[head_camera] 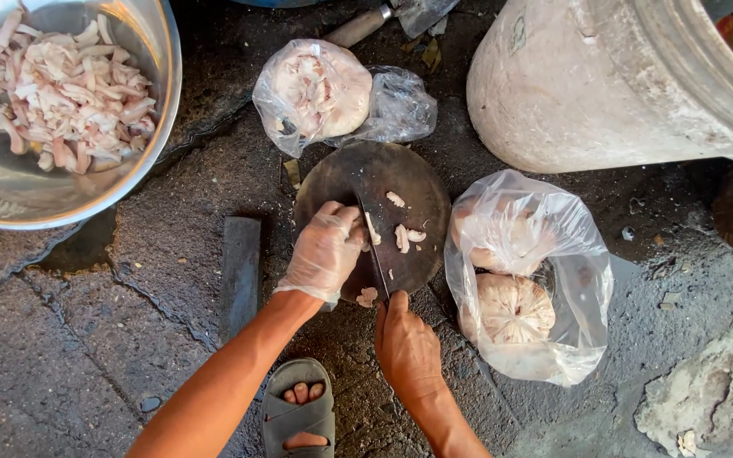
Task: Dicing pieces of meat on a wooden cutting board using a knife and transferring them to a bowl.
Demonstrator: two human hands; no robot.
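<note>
My right hand has a closed grip on the knife, blade running up across the round chopping board. My gloved left hand sits curled on the board, pressing a pale meat piece just left of the blade. Cut bits lie right of the blade.

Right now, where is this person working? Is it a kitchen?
Probably an outdoor food-prep spot on the ground, not an indoor kitchen. The round chopping board sits straight on wet cracked pavement, with a metal bowl of cut pieces beside it.
</note>
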